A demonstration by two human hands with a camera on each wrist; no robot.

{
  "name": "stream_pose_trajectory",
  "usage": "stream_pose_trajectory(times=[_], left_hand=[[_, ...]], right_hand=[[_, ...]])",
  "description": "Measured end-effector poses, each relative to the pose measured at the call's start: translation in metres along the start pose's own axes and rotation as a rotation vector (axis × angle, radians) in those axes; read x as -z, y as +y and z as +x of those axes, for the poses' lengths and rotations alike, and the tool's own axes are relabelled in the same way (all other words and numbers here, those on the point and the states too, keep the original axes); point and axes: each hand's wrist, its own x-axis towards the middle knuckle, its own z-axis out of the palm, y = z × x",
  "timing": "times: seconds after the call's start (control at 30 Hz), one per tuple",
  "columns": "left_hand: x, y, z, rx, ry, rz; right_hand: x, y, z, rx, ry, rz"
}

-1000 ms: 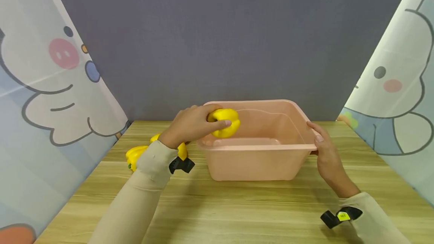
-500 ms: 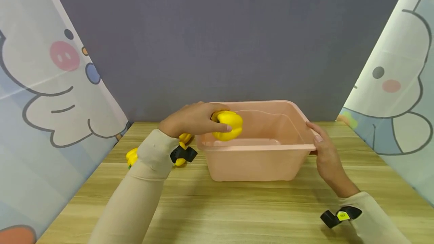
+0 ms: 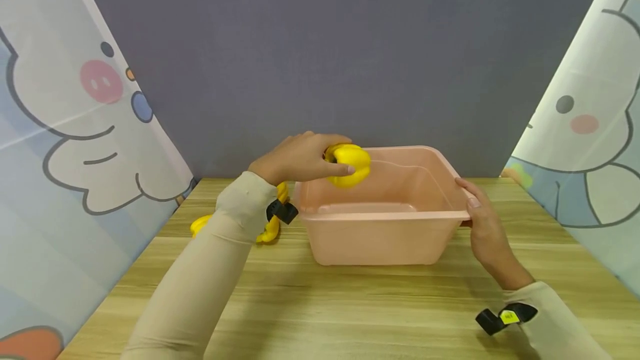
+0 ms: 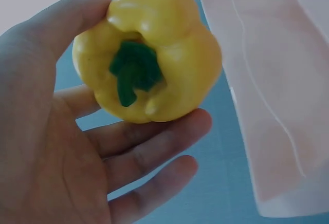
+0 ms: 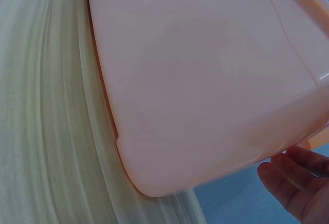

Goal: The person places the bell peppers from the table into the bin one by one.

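1. At the far left hangs a pale curtain (image 3: 75,143) printed with a cartoon figure; it leans in over the left edge of the wooden bench (image 3: 350,304)
2. On the bench just left of the tub lie more yellow peppers (image 3: 202,224), partly hidden behind the left forearm in its beige sleeve (image 3: 200,282), which carries a black wrist strap (image 3: 281,211)
3. The left hand (image 3: 297,158) holds a yellow bell pepper (image 3: 350,164) in the air, above the left rear part of the tub and clear of its rim; the grip is a curled hold, thumb on one side and fingers (image 4: 154,142) cupped under the other
4. In the left wrist view the yellow bell pepper (image 4: 149,49) shows its green stem (image 4: 132,70) turned towards the palm, with the tub wall just beside it at the right
5. The pink plastic tub (image 3: 385,238) stands upright on the bench at the centre; what can be seen of its inside holds nothing
6. The right hand (image 3: 482,226) holds the tub's right rim, thumb on top of the rim and fingers down the outside; the right wrist view shows only fingertips (image 5: 293,183) at the tub's lower edge
7. At the far right hangs a second cartoon curtain (image 3: 590,126), and behind everything stands a grey wall (image 3: 320,43)
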Motion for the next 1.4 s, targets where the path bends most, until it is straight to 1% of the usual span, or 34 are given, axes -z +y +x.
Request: stream_pose_trajectory(times=[0.13,0.27,0.37,0.47,0.57,0.7,0.8,0.87,0.93,1.03,1.13,1.23,1.33,1.4], left_hand=[[0.004,0.004,0.007,-0.030,-0.014,-0.009],[0.005,0.008,0.016,-0.073,-0.034,-0.069],[0.004,0.011,0.022,-0.106,-0.053,-0.107],[0.003,0.013,0.028,-0.116,-0.057,-0.125],[0.000,0.013,0.032,-0.126,-0.048,-0.138],[-0.005,0.009,0.038,-0.146,-0.027,-0.174],[-0.010,0.006,0.044,-0.138,-0.009,-0.208],[-0.014,0.003,0.048,-0.131,0.002,-0.226],[-0.017,0.002,0.051,-0.120,0.008,-0.234],[-0.021,-0.001,0.055,-0.108,0.014,-0.240],[-0.021,-0.003,0.056,-0.102,0.006,-0.248],[-0.021,-0.003,0.057,-0.113,-0.012,-0.260],[-0.020,0.000,0.059,-0.124,-0.021,-0.252],[-0.020,0.001,0.060,-0.119,-0.023,-0.239]], right_hand=[[0.001,0.000,0.000,0.010,-0.003,-0.077],[0.002,-0.001,0.001,0.010,-0.005,-0.116],[0.002,-0.001,0.001,0.008,-0.006,-0.117],[0.002,0.000,0.002,0.008,-0.004,-0.114],[0.000,0.000,0.001,0.006,0.002,-0.097],[-0.001,0.001,0.000,-0.007,0.002,-0.049],[0.000,0.002,-0.002,-0.009,-0.003,-0.057],[0.002,0.002,-0.004,-0.006,0.000,-0.084],[0.004,0.002,-0.006,-0.007,0.000,-0.102],[0.004,0.003,-0.007,-0.011,0.007,-0.098],[0.003,0.002,-0.006,-0.007,0.009,-0.088],[0.002,0.001,-0.004,-0.003,0.006,-0.092],[0.002,-0.001,-0.002,0.001,0.002,-0.096],[0.002,-0.002,0.000,0.000,-0.003,-0.096]])
